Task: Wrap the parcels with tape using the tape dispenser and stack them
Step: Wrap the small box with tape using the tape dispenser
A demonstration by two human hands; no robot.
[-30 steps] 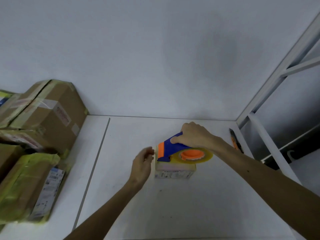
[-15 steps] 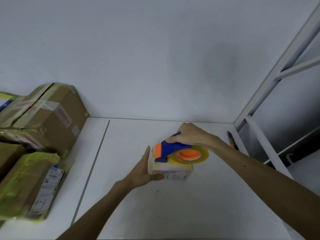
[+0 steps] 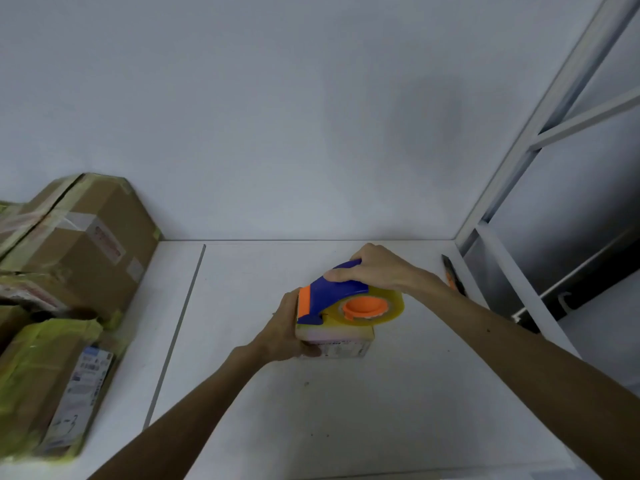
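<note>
Parcel (image 3: 346, 345) in left hand (image 3: 286, 329), tape dispenser (image 3: 337, 293) atop

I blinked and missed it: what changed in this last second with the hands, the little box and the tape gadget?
The left hand, open just beside the small parcel a second ago, moved right and took hold of its left end. The right hand kept gripping the tape dispenser on top of the parcel. The taped boxes at left stayed put.

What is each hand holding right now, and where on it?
The right hand grips the tape dispenser by its blue handle; the left hand holds the small parcel at its left end.
</note>
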